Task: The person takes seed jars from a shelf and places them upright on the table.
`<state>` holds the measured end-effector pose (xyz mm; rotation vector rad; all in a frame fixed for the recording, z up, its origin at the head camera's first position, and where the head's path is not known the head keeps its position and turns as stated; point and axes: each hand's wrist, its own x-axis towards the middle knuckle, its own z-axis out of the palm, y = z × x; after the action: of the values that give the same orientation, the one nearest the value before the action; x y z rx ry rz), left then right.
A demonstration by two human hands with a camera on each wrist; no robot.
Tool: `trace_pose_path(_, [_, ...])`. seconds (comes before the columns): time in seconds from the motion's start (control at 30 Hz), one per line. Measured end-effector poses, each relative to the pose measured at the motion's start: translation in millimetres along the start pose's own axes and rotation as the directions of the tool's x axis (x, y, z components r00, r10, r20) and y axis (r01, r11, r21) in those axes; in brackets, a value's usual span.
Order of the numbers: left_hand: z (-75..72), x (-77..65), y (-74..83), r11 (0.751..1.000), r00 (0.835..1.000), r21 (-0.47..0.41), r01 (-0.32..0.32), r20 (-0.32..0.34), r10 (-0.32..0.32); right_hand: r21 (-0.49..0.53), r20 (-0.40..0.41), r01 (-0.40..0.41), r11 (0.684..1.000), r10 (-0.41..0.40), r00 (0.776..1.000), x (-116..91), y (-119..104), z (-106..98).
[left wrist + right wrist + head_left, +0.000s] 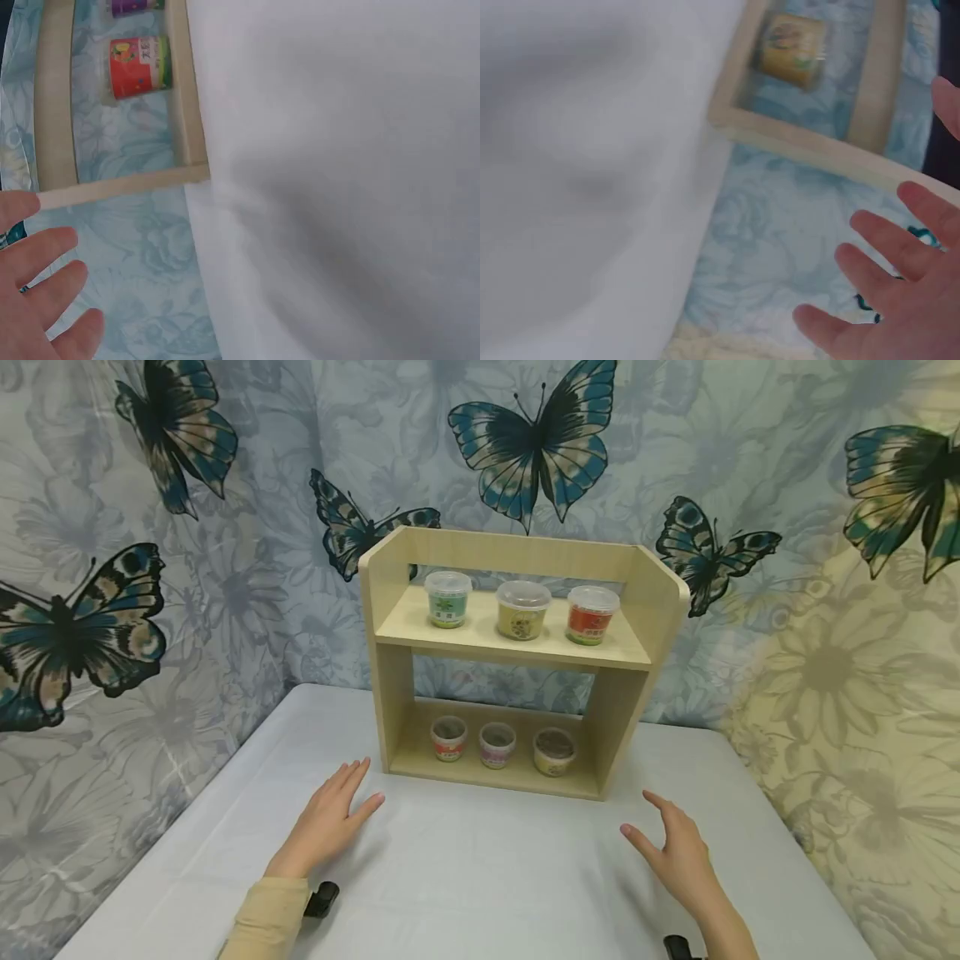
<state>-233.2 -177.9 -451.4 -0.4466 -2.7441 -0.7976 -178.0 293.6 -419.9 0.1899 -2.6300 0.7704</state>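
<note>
My left hand is held over the table in front of the shelf's left corner, fingers extended and thumb apart, holding nothing. On the other side my right hand hovers near the shelf's right corner, its thumb and fingers spread around nothing. Between and beyond them stands a two-tier wooden shelf. Its upper tier bears a green-labelled cup, a yellow-labelled cup and a red-labelled cup, all with clear lids. Below sit a smaller red-labelled cup, a purple-labelled cup and a cream-labelled cup.
A white cloth covers the table, with the shelf toward its back edge. Butterfly-patterned fabric hangs behind and at both sides. A black wrist strap piece shows beside the left sleeve.
</note>
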Motion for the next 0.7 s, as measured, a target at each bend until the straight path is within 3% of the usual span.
trace_pose_path(0.13, [1.3, 5.9, 5.5, 0.998, 1.0, -0.056, 0.002, -0.012, -0.003, 0.113, -0.024, 0.006, 0.994, -0.004, 1.0, 12, -9, -7])
trace_pose_path(0.3, [6.9, 16.6, 11.6, 0.991, 0.999, -0.124, 0.041, 0.006, -0.041, 0.141, -0.138, 0.047, 0.989, -0.027, 0.99, 33, -24, -11])
trace_pose_path(0.53, [14.1, 34.6, 15.5, 0.98, 0.996, -0.182, 0.075, -0.04, -0.084, 0.185, -0.312, 0.107, 0.977, -0.045, 0.949, 57, -43, -15])
trace_pose_path(0.7, [13.8, 45.8, 19.8, 0.972, 0.993, -0.218, 0.085, -0.055, -0.1, 0.199, -0.381, 0.157, 0.967, -0.071, 0.922, 69, -55, -20])
